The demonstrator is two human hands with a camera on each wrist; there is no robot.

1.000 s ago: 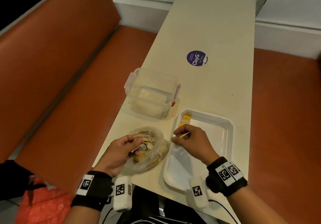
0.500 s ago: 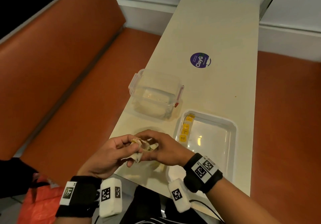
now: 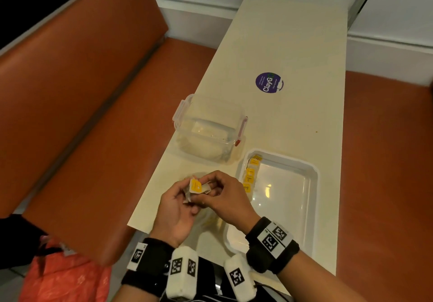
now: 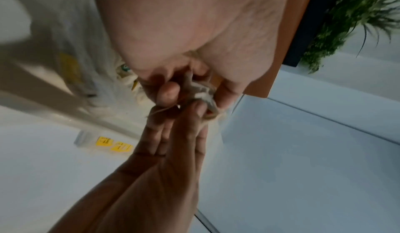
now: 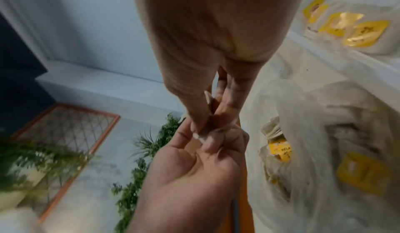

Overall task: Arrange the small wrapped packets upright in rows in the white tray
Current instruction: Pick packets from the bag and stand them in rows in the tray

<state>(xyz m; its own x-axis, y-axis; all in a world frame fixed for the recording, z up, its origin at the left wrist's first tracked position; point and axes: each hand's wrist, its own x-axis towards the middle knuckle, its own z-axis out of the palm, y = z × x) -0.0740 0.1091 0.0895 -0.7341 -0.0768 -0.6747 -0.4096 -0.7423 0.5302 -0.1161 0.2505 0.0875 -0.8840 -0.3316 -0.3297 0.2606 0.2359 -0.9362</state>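
Observation:
Both hands meet above the table's near left edge and hold one small wrapped packet point(image 3: 196, 186) with a yellow label. My left hand point(image 3: 180, 198) pinches it from below and my right hand point(image 3: 216, 192) pinches it from the right. In the left wrist view the crumpled packet point(image 4: 200, 93) sits between the fingertips of both hands. The white tray point(image 3: 311, 184) lies to the right, with several yellow-labelled packets point(image 3: 250, 172) standing in a row along its left wall. A clear plastic bag point(image 5: 324, 142) with more packets lies under the hands.
A clear lidded plastic box point(image 3: 210, 128) stands beyond the hands, left of the tray. A purple round sticker point(image 3: 269, 82) is on the cream table point(image 3: 293, 51) farther back. An orange bench point(image 3: 82, 114) runs along the left. An orange-red bag point(image 3: 58, 278) sits at lower left.
My right hand left the tray and moved left to meet the left hand. Both hands lifted a packet out of the bag and now hold it between them, yellow label showing.

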